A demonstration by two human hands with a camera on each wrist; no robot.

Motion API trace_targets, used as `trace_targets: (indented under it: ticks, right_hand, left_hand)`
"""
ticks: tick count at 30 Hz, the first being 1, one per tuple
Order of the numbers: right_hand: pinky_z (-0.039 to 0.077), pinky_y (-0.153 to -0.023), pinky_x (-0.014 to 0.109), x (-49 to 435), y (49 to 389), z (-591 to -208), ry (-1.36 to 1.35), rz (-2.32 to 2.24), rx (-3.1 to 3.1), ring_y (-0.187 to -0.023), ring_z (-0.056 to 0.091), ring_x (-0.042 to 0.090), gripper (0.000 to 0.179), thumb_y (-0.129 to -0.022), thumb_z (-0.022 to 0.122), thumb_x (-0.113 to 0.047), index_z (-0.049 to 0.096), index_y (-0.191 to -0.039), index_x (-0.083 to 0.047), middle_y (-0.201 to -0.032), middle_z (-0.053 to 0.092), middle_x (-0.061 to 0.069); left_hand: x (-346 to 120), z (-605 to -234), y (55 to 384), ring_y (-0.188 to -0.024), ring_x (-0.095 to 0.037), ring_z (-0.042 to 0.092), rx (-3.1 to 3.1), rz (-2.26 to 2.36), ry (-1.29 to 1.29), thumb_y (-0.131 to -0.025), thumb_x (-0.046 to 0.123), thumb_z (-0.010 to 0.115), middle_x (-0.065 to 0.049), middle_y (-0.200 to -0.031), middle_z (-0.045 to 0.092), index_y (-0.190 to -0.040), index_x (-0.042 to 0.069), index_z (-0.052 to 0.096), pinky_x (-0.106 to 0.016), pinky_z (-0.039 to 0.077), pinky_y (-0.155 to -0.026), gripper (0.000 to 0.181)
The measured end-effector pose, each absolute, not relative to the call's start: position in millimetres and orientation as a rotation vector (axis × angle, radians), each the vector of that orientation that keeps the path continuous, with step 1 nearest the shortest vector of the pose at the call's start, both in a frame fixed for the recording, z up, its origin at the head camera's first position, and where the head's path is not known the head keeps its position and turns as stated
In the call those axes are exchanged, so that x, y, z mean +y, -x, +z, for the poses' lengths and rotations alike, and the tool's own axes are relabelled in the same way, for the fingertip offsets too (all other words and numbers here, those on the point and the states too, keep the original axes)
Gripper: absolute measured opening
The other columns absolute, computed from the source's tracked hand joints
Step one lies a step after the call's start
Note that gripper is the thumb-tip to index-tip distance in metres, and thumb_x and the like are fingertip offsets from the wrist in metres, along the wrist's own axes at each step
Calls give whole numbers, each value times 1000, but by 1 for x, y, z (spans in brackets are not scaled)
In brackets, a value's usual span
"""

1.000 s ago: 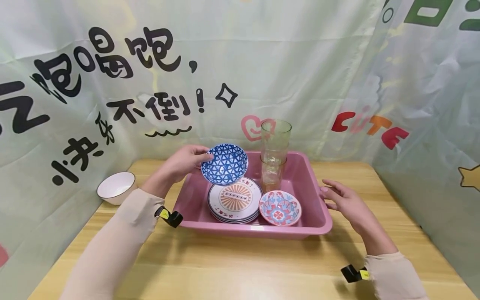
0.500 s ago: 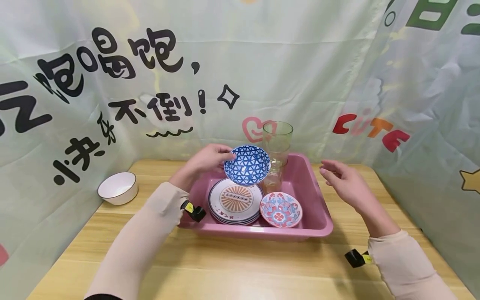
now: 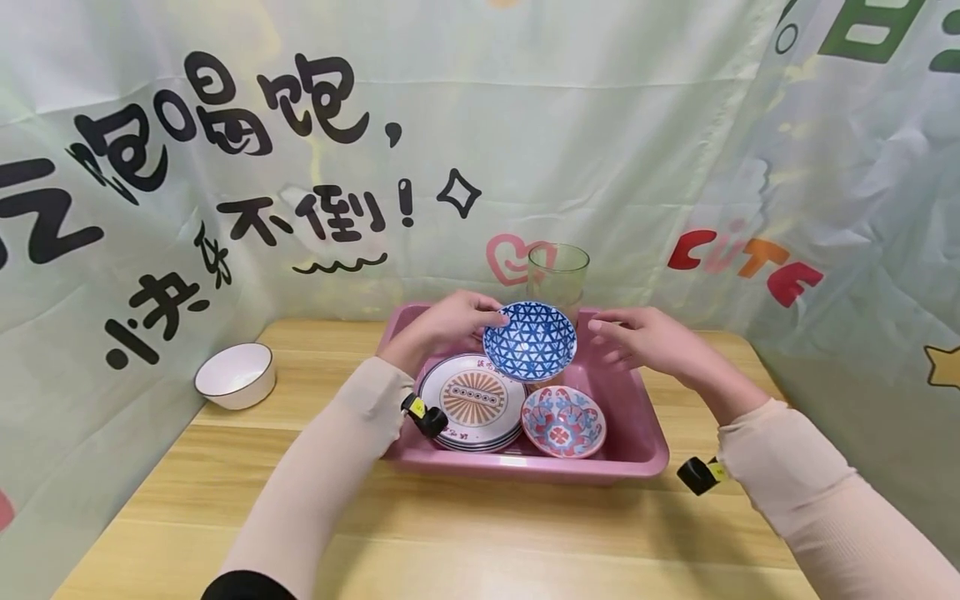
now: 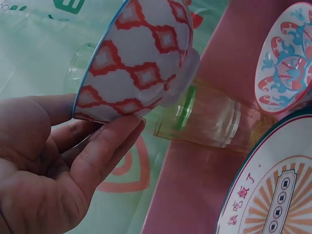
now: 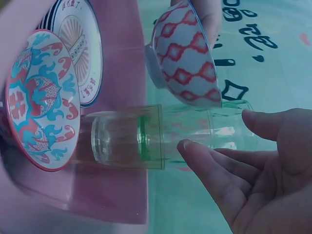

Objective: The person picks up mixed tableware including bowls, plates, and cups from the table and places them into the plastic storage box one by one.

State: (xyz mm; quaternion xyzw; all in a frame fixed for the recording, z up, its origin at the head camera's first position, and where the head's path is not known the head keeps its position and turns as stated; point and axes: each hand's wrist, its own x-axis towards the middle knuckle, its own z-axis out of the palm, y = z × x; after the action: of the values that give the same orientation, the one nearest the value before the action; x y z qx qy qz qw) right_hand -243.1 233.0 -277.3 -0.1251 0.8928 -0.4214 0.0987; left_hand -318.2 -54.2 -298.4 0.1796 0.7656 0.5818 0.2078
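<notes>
My left hand (image 3: 465,321) pinches the left rim of a bowl (image 3: 530,342), blue and white inside with a red diamond pattern outside. The bowl is tilted and hangs over the pink tub (image 3: 652,442). To its right, my right hand (image 3: 637,337) holds nothing; thumb and fingers are spread apart beside the stacked glasses (image 5: 151,136). Those tall greenish and amber glasses stand in the tub, partly hidden behind the bowl in the head view. A stack of white plates (image 3: 474,400) and a red and blue patterned bowl (image 3: 564,422) lie in the tub's front half.
A white bowl (image 3: 236,375) with a dark rim stands on the wooden table (image 3: 480,533) at the left. A printed cloth (image 3: 600,150) hangs behind and on both sides of the table.
My left hand has carried the blue-patterned bowl rightward, in front of the glasses. My right hand has left the tub's right rim and come up and inward toward the bowl.
</notes>
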Motion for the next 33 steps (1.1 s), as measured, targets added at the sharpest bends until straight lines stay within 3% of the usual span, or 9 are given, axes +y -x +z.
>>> trace_targets:
  ticks: [7,12,20,33]
  right_hand:
    - [58,-81,42,220,259,-278,368,-1144,2607,-87,67,23,59,-102,54,-30,38,-146,6,-110,66,21]
    - [58,-81,41,215,269,-282,402,-1023,2630,-86,68,23,45,-101,54,-18,49,-134,12,-114,64,22]
    - [58,-76,39,213,276,-288,463,-776,2700,-74,65,18,28,-97,57,-7,60,-119,9,-91,68,11]
    - [59,-65,35,209,285,-299,424,-619,2552,-69,60,19,13,-90,57,1,64,-101,5,-83,61,10]
  left_hand:
    - [-39,-308,325,-75,-21,68,2050,1637,-464,-96,9,63,-15,-99,68,-121,-4,64,-36,60,-72,28]
    - [-31,-317,329,-76,-20,68,2086,1574,-496,-95,12,64,-13,-99,69,-117,-2,66,-36,60,-72,26]
    - [-21,-333,330,-75,-20,68,2110,1538,-509,-94,11,65,-12,-94,70,-116,-2,67,-38,60,-72,25]
    - [-13,-354,327,-72,-17,66,2166,1302,-615,-98,9,59,-11,-87,70,-119,-6,66,-35,60,-71,27]
